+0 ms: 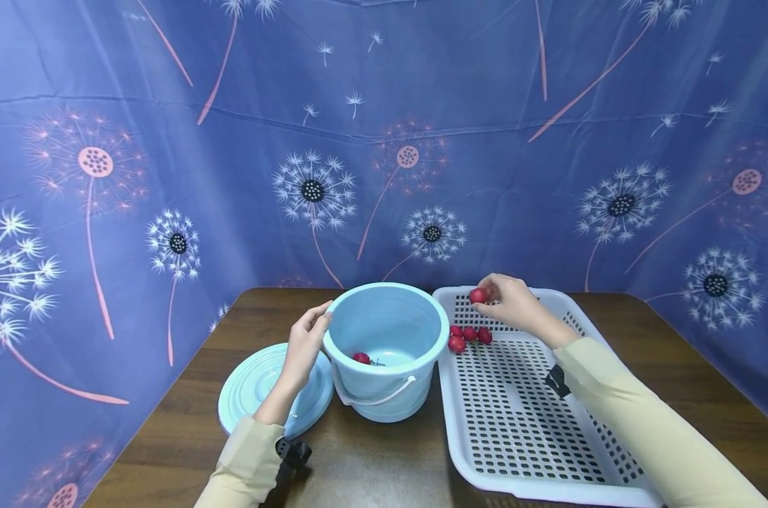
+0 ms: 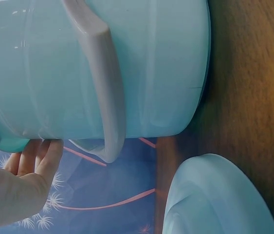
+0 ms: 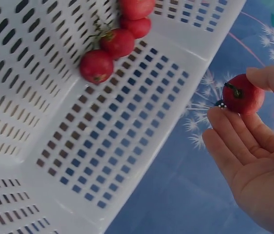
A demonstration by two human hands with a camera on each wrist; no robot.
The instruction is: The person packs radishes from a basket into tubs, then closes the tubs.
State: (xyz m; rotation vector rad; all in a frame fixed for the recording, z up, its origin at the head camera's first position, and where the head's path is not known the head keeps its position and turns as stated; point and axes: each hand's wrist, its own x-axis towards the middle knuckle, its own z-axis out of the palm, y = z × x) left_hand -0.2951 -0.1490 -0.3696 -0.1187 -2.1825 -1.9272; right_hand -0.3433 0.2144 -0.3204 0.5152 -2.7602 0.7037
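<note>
A light blue bucket [image 1: 384, 391] stands upright on the wooden table. My left hand [image 1: 304, 346] holds its rim at the left side, with bent fingers against the lip in the left wrist view. One radish [image 1: 361, 358] with a thin stem lies inside the bucket. Over the far end of a white basket [image 1: 511, 487], my right hand [image 1: 514, 303] pinches a red radish [image 3: 241, 95] between thumb and fingers. Its short green stem stub faces the right wrist camera. Several more radishes [image 3: 98, 66] lie in a cluster in the basket's far left corner.
The round blue lid [image 1: 247, 381] lies on the table left of the bucket, under my left forearm. A pale handle [image 1: 384, 401] hangs down the bucket's front. The basket stands close beside the bucket's right side. Behind the wooden table [image 1: 371, 473] hangs a blue dandelion-print cloth [image 1: 511, 190].
</note>
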